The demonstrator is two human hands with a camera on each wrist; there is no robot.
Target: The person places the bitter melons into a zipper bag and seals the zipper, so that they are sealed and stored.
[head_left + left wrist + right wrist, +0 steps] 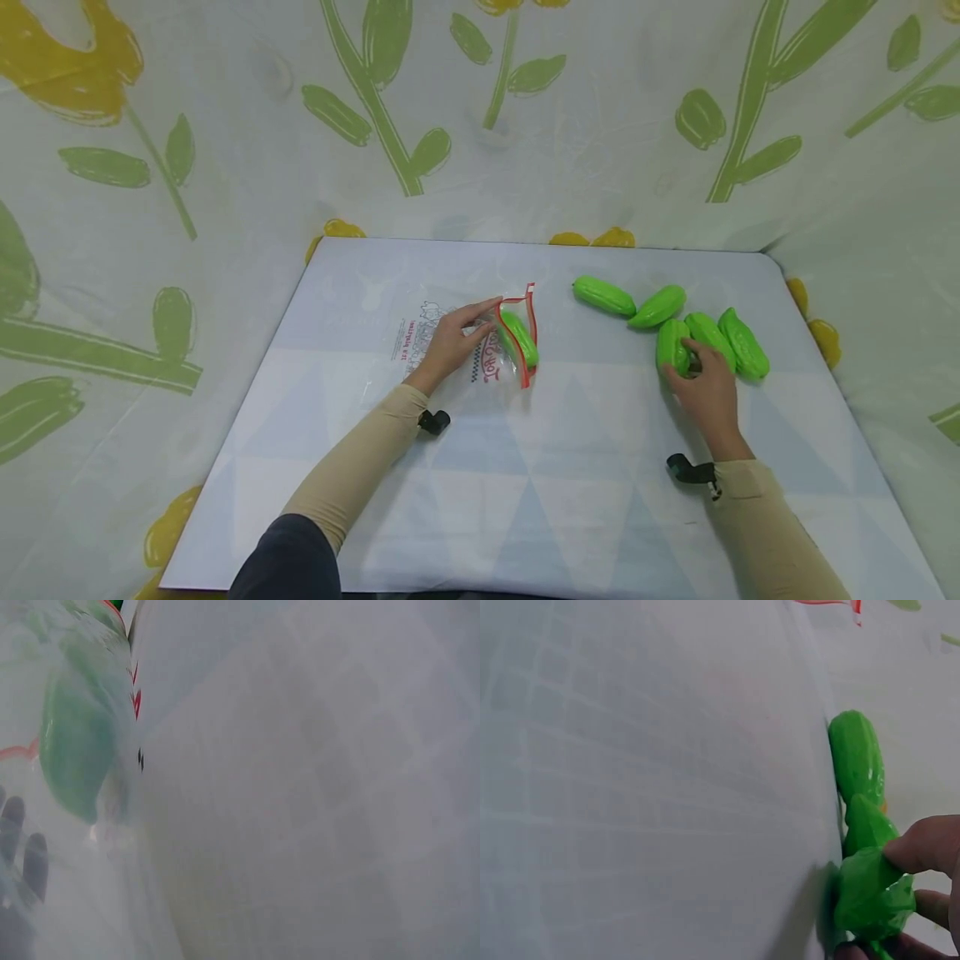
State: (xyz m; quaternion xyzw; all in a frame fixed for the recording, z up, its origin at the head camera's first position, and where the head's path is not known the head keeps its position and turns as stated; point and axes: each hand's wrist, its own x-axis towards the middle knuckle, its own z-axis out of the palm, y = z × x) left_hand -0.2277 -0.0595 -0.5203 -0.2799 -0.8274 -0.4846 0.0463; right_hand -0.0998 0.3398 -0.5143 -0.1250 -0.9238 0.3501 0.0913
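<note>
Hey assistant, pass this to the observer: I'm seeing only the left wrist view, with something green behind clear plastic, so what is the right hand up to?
Observer: The right hand holds a green piece.
Operator: Any more loose ones over there?
Observer: Yes, four other green pieces lie near it on the table.
Operator: Which way does the bag's mouth face?
Observer: The clear bag has its red-edged mouth on the side toward those loose pieces.
</note>
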